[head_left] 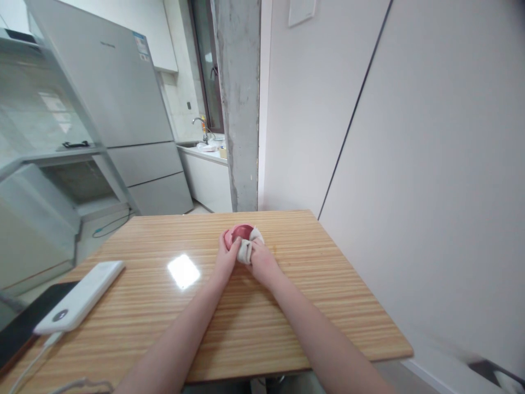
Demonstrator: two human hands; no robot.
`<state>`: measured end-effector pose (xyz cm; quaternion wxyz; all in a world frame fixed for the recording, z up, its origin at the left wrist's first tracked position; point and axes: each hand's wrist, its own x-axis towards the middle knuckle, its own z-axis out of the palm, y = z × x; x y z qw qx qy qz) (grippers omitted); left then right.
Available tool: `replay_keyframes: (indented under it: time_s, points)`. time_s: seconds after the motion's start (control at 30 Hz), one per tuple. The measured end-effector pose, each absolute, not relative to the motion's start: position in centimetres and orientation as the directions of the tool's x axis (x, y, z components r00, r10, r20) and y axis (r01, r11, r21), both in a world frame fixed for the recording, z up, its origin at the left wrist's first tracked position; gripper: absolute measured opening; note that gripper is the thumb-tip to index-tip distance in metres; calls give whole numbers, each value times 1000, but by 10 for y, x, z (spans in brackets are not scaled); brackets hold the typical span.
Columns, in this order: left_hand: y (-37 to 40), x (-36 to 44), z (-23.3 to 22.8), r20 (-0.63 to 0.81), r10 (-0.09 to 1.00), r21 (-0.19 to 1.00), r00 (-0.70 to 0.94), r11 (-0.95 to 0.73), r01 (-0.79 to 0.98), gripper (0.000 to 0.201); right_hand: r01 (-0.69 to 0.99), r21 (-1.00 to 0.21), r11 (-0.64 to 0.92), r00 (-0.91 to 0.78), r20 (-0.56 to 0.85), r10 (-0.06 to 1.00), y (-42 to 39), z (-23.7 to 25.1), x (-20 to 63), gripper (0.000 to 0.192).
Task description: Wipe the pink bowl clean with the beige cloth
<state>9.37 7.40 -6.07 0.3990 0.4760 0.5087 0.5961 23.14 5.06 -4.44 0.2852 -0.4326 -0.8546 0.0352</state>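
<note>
Both hands are together at the far middle of the wooden counter [287,306], forearms reaching out from the near edge. Left hand [227,258] has its fingers curled around the left side of a small pink bowl [240,233], holding it on or just above the counter; can't tell which from this angle. Right hand [262,262] has its fingers closed on a white cloth [248,247], pressed against the bowl's right rim and partly draped over it. Bowl opening faces up and slightly toward the camera, darker red inside. The two hands touch or nearly touch at the cloth. A bright patch of glare [183,271] sits on the counter just left of the left wrist. Well apart at the near left edge: a white power bank [80,298] lying flat, its cable [33,364] trailing off toward the near corner, resting beside and partly over a dark phone or tablet [20,328]. Behind the counter: grey fridge [118,104] at left, concrete pillar [240,104] in the middle, a sink with faucet [200,128] between them in the background, plain white wall [430,164] on the right.
</note>
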Motion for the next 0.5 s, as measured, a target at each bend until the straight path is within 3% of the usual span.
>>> replay_keyframes:
  time_s: [0.1,0.23,0.33,0.5]
  points:
    - [77,78,-49,194,955,980,-226,-181,76,53,704,-288,649,-490,463,738,49,-42,229,29]
    - [75,73,-39,142,976,990,-167,-137,46,67,721,-289,629,-458,483,747,47,-42,226,21]
    - [70,90,-46,86,980,993,-177,-99,-66,73,713,-349,608,-394,519,759,48,-48,226,30]
    - [71,93,-52,129,965,991,-228,-114,76,43,690,-402,602,-390,494,777,53,-55,232,41]
